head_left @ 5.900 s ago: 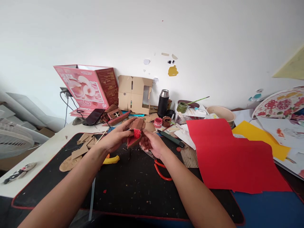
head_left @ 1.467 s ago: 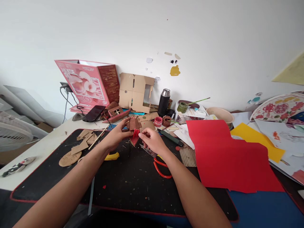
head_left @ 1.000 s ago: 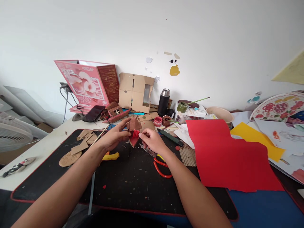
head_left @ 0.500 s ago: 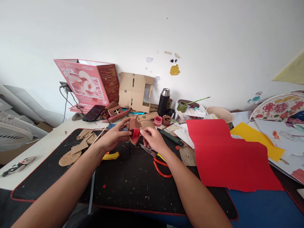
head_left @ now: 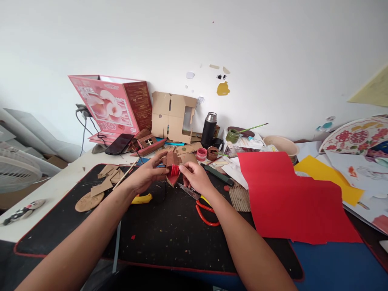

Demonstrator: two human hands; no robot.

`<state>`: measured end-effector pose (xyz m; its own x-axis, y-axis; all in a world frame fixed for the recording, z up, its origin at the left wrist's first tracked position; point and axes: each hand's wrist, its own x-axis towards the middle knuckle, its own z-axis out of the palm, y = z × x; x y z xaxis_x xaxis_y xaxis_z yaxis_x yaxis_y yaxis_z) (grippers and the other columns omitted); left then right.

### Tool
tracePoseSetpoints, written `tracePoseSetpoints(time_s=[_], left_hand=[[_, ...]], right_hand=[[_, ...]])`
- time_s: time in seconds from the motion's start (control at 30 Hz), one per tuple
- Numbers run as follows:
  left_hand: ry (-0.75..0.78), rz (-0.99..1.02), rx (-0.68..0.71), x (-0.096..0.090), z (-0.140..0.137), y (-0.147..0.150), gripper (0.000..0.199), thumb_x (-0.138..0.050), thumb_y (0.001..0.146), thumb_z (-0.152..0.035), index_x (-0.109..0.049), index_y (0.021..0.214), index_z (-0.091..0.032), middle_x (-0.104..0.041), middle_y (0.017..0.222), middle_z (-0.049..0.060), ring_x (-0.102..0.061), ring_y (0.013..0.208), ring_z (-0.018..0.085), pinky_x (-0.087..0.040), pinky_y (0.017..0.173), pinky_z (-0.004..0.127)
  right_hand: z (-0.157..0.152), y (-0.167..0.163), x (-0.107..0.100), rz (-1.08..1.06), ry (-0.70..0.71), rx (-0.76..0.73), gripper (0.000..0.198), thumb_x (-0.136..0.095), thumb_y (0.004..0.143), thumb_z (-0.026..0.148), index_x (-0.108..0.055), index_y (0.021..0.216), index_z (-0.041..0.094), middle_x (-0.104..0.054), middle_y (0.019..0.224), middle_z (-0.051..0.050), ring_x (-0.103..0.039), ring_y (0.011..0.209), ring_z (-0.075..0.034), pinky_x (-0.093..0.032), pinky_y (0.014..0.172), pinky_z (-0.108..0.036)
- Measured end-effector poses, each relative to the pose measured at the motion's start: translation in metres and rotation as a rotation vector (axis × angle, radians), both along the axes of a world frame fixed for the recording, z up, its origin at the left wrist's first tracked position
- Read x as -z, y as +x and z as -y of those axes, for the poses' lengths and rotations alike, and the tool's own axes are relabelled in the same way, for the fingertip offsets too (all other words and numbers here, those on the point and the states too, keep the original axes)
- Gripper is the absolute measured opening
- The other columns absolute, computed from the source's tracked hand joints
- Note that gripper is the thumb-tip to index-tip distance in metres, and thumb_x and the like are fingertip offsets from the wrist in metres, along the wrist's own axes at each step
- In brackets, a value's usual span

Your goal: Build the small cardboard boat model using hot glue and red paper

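A small brown cardboard model boat [head_left: 171,158] with a pointed, red-floored end facing me is between my hands. Across that end sits a red ribbed piece [head_left: 175,170]. My left hand [head_left: 150,174] grips the boat from its left side, thumb and fingers bent against it. At the right end of the ribbed piece, my right hand [head_left: 193,176] has its thumb and fingertips pinched together on it. Just below that hand lies a pair of scissors [head_left: 206,209] with red and yellow handles. A yellow-handled tool [head_left: 142,199] is partly hidden behind my left forearm.
A black cutting mat [head_left: 169,234] covers the desk, with cardboard scraps [head_left: 102,186] on its left. Red card [head_left: 291,198] lies on the right. Behind stand another model boat [head_left: 149,144], a black flask [head_left: 209,130] and open paint jars [head_left: 212,152].
The boat and its red ribbed piece have shifted and tilted very slightly to the right. Both hands keep nearly the same place and grip.
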<state>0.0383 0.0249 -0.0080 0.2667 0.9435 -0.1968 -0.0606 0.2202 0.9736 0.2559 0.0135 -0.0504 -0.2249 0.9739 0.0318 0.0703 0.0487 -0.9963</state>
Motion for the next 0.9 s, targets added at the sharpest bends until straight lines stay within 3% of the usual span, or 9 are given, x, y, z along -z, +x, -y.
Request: tracePoseSetpoints(time_s=[0.3,0.5,0.9], left_hand=[[-0.047,0.057,-0.023,0.001,0.000,0.000,0.087,-0.089,0.070,-0.013,-0.063,0.151,-0.032,-0.065,0.152,0.008,-0.077,0.098,0.017,-0.067,0.079,0.027],[-0.077,0.097,0.004,0.005,-0.003,-0.002,0.085,-0.088,0.070,-0.010,-0.063,0.148,-0.031,-0.066,0.150,0.008,-0.077,0.101,0.018,-0.067,0.077,0.025],[-0.082,0.101,0.021,0.008,-0.003,-0.001,0.093,-0.086,0.070,-0.007,-0.056,0.155,-0.029,-0.072,0.139,0.009,-0.077,0.087,0.015,-0.065,0.072,0.023]], right_hand=[[-0.003,0.001,0.002,0.000,-0.024,-0.018,0.040,-0.068,0.100,0.062,-0.061,0.090,0.024,-0.059,0.058,0.006,-0.059,0.045,-0.014,-0.041,0.041,-0.022],[-0.003,0.000,0.004,-0.021,-0.024,-0.030,0.043,-0.069,0.098,0.066,-0.061,0.090,0.024,-0.060,0.059,0.005,-0.060,0.046,-0.014,-0.040,0.041,-0.022],[-0.002,-0.002,0.005,-0.013,-0.051,-0.047,0.037,-0.068,0.100,0.059,-0.062,0.092,0.024,-0.062,0.064,0.004,-0.061,0.046,-0.014,-0.039,0.040,-0.022]])
